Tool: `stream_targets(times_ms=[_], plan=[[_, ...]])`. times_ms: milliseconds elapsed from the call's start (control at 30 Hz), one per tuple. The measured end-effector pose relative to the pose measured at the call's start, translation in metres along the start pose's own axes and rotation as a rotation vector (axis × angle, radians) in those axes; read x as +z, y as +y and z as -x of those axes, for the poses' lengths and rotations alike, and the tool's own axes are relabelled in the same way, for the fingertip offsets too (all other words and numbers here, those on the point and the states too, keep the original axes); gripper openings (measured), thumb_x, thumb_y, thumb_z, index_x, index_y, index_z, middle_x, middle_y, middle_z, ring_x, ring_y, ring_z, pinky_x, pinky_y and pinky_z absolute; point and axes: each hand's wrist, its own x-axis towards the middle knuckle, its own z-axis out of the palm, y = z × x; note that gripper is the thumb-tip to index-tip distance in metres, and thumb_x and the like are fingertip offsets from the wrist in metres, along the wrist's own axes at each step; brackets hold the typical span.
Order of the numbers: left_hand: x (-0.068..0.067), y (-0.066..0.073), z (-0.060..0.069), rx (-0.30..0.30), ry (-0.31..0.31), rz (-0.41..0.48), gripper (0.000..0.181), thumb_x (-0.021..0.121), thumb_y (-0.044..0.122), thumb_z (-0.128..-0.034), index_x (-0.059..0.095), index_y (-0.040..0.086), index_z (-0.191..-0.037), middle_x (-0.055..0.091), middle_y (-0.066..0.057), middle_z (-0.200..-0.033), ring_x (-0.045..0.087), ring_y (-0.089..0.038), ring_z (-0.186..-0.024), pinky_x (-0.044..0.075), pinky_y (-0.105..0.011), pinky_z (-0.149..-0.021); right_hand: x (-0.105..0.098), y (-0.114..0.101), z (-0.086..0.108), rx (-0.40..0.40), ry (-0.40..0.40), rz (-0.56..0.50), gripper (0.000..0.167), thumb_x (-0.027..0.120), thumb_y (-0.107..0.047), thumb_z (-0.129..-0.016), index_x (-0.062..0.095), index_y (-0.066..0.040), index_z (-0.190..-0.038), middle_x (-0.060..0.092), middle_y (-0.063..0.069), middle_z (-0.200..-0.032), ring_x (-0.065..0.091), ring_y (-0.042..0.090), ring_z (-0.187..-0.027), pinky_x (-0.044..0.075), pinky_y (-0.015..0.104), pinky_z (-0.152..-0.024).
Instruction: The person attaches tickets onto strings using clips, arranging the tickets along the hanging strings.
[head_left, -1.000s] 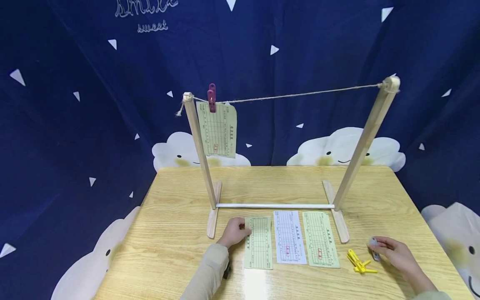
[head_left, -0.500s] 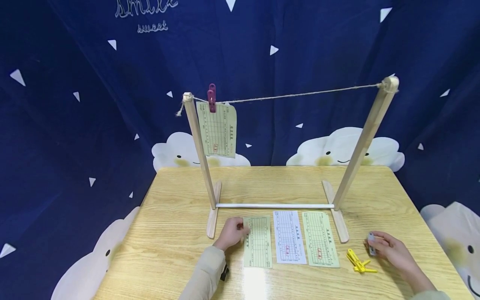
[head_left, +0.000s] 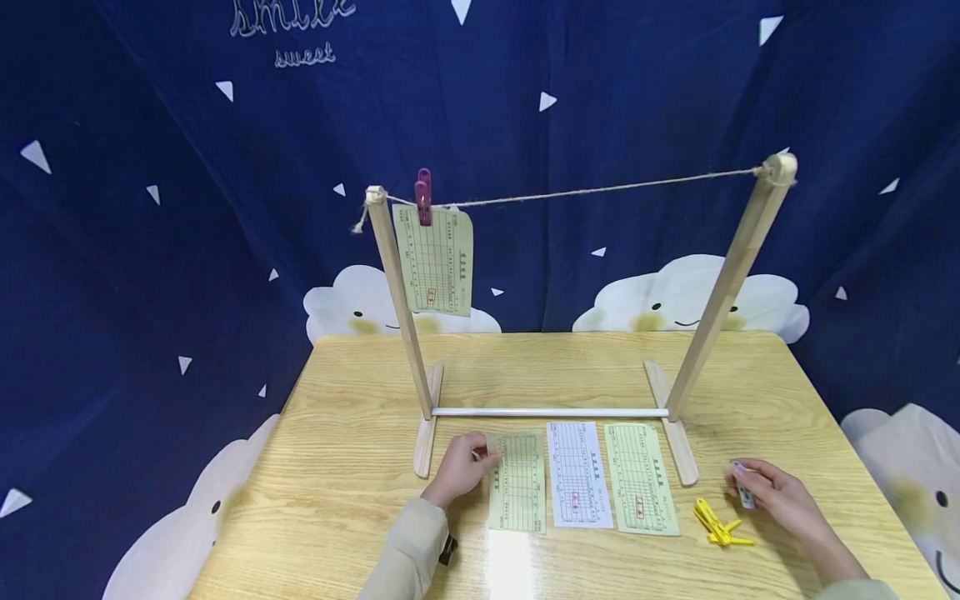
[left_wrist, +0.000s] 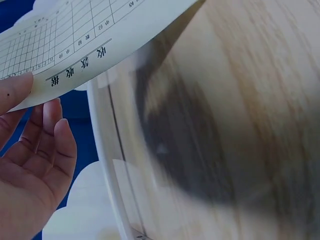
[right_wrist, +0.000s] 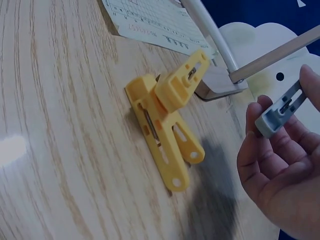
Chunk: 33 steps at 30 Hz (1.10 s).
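My left hand (head_left: 459,470) pinches the left edge of a pale green receipt slip (head_left: 519,487). In the left wrist view the thumb lies on top of the slip (left_wrist: 75,60) with fingers beneath, and that edge is off the table. My right hand (head_left: 786,502) holds a grey clothespin (right_wrist: 280,112) between thumb and fingers, above the tabletop. Just left of that hand lie yellow clothespins (head_left: 716,527), heaped across one another. A white slip (head_left: 579,475) and another green slip (head_left: 642,479) lie flat to the right of the pinched one.
Behind the slips stands a wooden frame (head_left: 731,283) with a white crossbar (head_left: 551,412). A string (head_left: 600,191) runs between its posts. A magenta clothespin (head_left: 423,198) holds a green slip (head_left: 435,262) near the left post. A dark blue curtain (head_left: 637,100) hangs behind the table.
The right hand has shifted slightly up and left, and the grey clothespin has turned in its fingers. The left hand has moved only slightly, and the pinched slip has shifted a little.
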Motion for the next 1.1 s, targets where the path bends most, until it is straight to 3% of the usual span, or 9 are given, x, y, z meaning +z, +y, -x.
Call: stream_targets(times_ms=[100,267,467,667,867,967,1100], plan=[[-0.001,0.003,0.000,0.010,0.002,0.001,0.022,0.066,0.008,-0.0820,0.056,0.007,-0.063,0.052,0.003,-0.065,0.048,-0.007,-0.061,0.046,-0.023,-0.056,0.000,0.001,-0.002,0.014,0.017,0.030,0.057,0.050,-0.037,-0.092,0.041,0.011,-0.123,0.064,-0.011,-0.089,0.061,0.003,-0.081,0.050,0.023,-0.066],[-0.003,0.008,0.000,0.032,0.022,0.008,0.027,0.067,0.007,-0.0815,0.052,0.007,-0.059,0.053,0.002,-0.065,0.047,-0.006,-0.061,0.046,-0.022,-0.059,0.000,0.000,-0.002,0.016,0.034,0.048,0.050,0.052,-0.044,-0.090,0.049,-0.003,-0.118,0.065,-0.014,-0.089,0.060,0.001,-0.081,0.049,0.024,-0.065],[-0.008,0.021,0.001,0.076,0.036,0.047,0.016,0.068,0.000,-0.0776,0.059,0.000,-0.064,0.058,-0.007,-0.065,0.050,-0.013,-0.060,0.045,-0.023,-0.057,0.011,-0.031,0.011,-0.086,0.049,0.157,0.052,0.048,-0.029,-0.095,0.041,0.015,-0.122,0.067,-0.010,-0.089,0.056,-0.005,-0.081,0.047,0.019,-0.065],[-0.021,0.053,0.005,0.079,0.054,0.098,0.008,0.067,-0.006,-0.0758,0.061,-0.006,-0.071,0.062,-0.015,-0.070,0.056,-0.018,-0.063,0.048,-0.024,-0.060,0.018,-0.049,0.016,-0.153,0.062,0.212,0.047,0.047,-0.022,-0.096,0.041,0.016,-0.122,0.067,-0.006,-0.090,0.056,-0.006,-0.082,0.046,0.015,-0.066],[-0.028,0.065,0.003,0.038,0.116,0.068,0.008,0.068,-0.006,-0.0750,0.061,-0.006,-0.071,0.064,-0.015,-0.072,0.059,-0.023,-0.068,0.050,-0.032,-0.065,0.022,-0.061,0.019,-0.162,0.049,0.196,0.045,0.049,-0.022,-0.095,0.043,0.013,-0.121,0.067,-0.005,-0.092,0.058,-0.003,-0.084,0.048,0.019,-0.065],[-0.031,0.069,0.003,0.035,0.146,0.054,0.010,0.068,-0.006,-0.0751,0.060,-0.005,-0.069,0.063,-0.014,-0.070,0.059,-0.024,-0.068,0.050,-0.033,-0.065,0.022,-0.057,0.016,-0.182,0.047,0.172,0.040,0.051,-0.020,-0.094,0.046,0.012,-0.118,0.067,-0.007,-0.091,0.058,-0.003,-0.083,0.048,0.020,-0.064],[-0.036,0.072,0.003,0.045,0.174,0.055,0.012,0.068,-0.006,-0.0755,0.059,-0.005,-0.067,0.063,-0.014,-0.070,0.059,-0.023,-0.068,0.050,-0.033,-0.065,0.015,-0.031,0.001,-0.244,0.028,0.126,0.036,0.053,-0.018,-0.093,0.048,0.009,-0.118,0.068,0.000,-0.093,0.059,-0.002,-0.085,0.047,0.016,-0.066]])
